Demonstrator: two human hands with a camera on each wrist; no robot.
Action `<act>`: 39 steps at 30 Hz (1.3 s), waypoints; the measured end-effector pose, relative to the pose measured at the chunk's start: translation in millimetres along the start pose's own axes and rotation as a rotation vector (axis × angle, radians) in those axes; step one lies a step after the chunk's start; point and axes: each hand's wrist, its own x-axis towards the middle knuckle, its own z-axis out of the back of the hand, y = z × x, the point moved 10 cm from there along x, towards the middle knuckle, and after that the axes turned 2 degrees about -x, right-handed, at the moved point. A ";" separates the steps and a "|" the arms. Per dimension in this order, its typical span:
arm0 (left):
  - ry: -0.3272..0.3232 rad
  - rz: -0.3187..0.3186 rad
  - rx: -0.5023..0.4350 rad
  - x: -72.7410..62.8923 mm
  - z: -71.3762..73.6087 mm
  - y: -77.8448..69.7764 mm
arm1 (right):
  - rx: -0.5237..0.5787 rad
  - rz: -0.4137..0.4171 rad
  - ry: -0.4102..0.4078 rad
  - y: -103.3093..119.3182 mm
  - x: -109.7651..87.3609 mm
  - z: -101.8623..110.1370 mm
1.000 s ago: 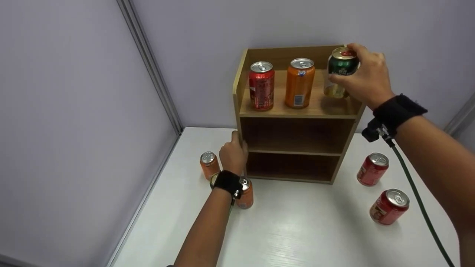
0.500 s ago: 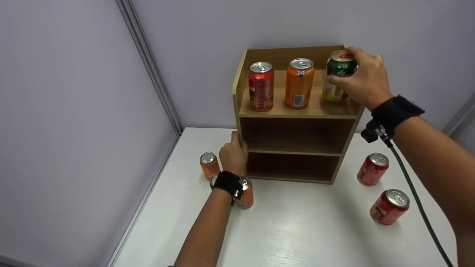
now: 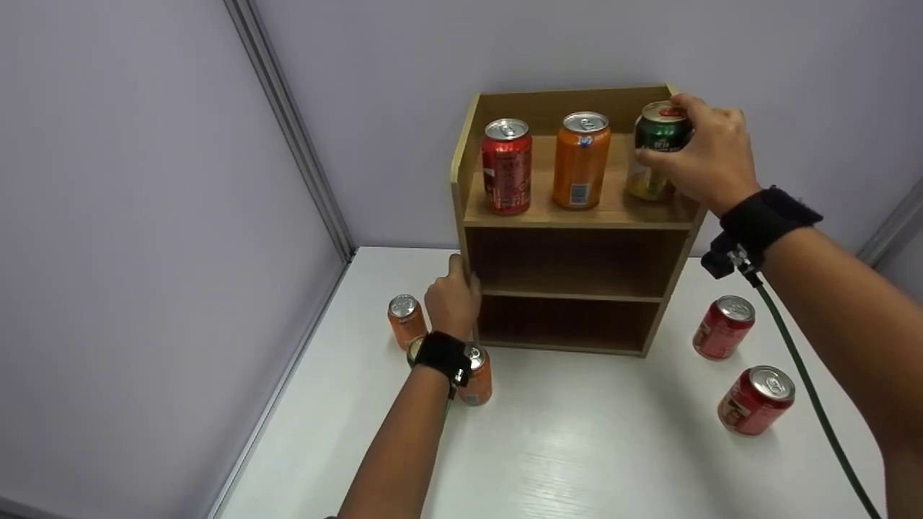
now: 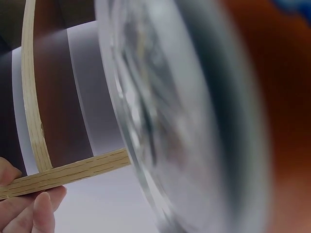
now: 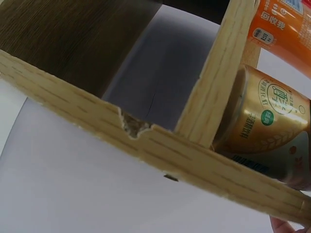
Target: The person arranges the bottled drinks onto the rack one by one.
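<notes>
A small wooden shelf (image 3: 573,297) with three levels stands against the back wall. On its top level, at the right end, is a green and gold drink can (image 3: 660,133); my right hand (image 3: 710,155) grips it by the upper part from the right. The can's gold lower side (image 5: 272,111) shows low over the top board in the right wrist view. My left hand (image 3: 453,299) holds the shelf's left side panel, its fingers (image 4: 43,213) on one face and the thumb on the other. A red can (image 3: 508,169) and an orange can (image 3: 581,162) stand upright beside the held can.
Left of the shelf, on the white table (image 3: 577,447), stand an orange can (image 3: 407,324) and another orange can (image 3: 477,382), with a can mostly hidden by the wrist between them. Two red cans (image 3: 723,331) stand at right. A green cable (image 3: 804,375) hangs from the right wrist.
My right hand has lowered the green and gold can slightly and shifted it a little left on the top level. My left hand has stayed on the side panel.
</notes>
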 end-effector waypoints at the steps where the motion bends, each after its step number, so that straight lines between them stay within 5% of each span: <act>1: -0.003 -0.001 -0.002 0.0 0.2 0.4 | -0.001 -0.003 0.004 -0.4 0.1 -0.6; 28: -0.021 -0.016 0.002 -0.1 1.7 -0.8 | -0.105 0.033 0.042 4.3 0.9 -1.2; 39: 0.000 -0.012 -0.012 -1.6 -0.6 -2.4 | -0.036 0.091 0.008 4.7 -24.4 17.0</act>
